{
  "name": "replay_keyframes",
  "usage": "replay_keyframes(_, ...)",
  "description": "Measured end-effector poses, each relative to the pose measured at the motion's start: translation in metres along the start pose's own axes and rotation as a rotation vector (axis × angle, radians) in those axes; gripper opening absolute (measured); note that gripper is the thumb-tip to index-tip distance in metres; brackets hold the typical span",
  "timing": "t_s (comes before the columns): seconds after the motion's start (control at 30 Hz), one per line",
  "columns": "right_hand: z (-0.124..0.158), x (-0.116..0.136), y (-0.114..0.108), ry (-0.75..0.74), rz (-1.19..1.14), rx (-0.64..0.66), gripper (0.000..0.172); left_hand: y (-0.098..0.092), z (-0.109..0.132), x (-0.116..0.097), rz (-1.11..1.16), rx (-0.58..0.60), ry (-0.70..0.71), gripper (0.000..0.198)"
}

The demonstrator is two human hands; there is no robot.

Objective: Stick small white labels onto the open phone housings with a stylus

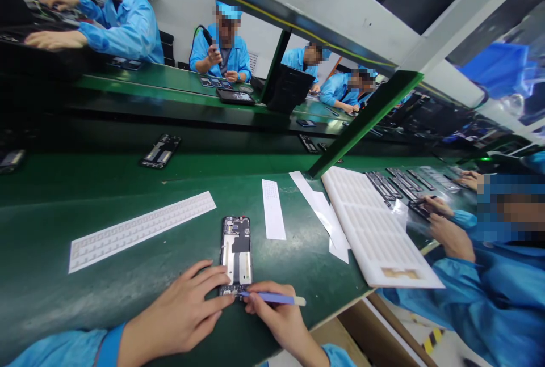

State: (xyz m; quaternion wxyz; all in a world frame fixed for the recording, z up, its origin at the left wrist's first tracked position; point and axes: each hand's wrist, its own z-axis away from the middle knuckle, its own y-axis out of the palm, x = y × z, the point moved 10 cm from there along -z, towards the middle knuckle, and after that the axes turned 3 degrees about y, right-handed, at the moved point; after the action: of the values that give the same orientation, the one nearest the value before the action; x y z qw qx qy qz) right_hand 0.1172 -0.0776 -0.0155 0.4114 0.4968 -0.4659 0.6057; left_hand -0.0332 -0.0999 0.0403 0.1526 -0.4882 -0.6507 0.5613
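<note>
An opened phone (237,253), its circuit board and silver inner frame exposed, lies on the green workbench in front of me. My left hand (183,304) rests with its fingers stretched out and apart, their tips touching the phone's lower left side. Between the fingers of my right hand (275,313) is a pair of slim blue-violet tweezers (276,298) with a pale rear end. Their tip reaches the small parts at the phone's bottom edge; whether it pinches anything there is too small to tell.
A long white label sheet (142,232) lies left, a smaller sheet (273,211) right. Beyond it are loose papers (323,214) and a white foam tray (378,225). Another opened phone (160,151) lies farther back. A co-worker (489,276) sits at right; a green post (366,123) slants up.
</note>
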Motion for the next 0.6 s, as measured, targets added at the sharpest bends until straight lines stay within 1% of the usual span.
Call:
replay_keyframes(0.1, -0.001, 0.007, 0.003, -0.007, 0.043, 0.015, 0.017, 0.0, 0.001, -0.001, -0.004, -0.01, 0.01, 0.041)
replay_keyframes(0.17, -0.001, 0.011, 0.004, -0.01, 0.07, 0.014, 0.018, -0.002, 0.001, -0.001, -0.009, -0.036, 0.022, 0.039)
replay_keyframes(0.3, -0.001, 0.018, 0.005, -0.053, 0.14, 0.013, 0.017, -0.002, 0.003, -0.001, 0.008, -0.069, 0.021, 0.036)
replay_keyframes(0.5, 0.0, 0.018, 0.005, -0.09, 0.207, 0.018, 0.015, -0.002, 0.0, 0.0, -0.019, -0.053, 0.01, 0.035)
replay_keyframes(0.6, -0.002, 0.021, 0.003, -0.089, 0.209, 0.005, 0.017, 0.001, 0.007, 0.0, -0.081, -0.028, 0.04, 0.04)
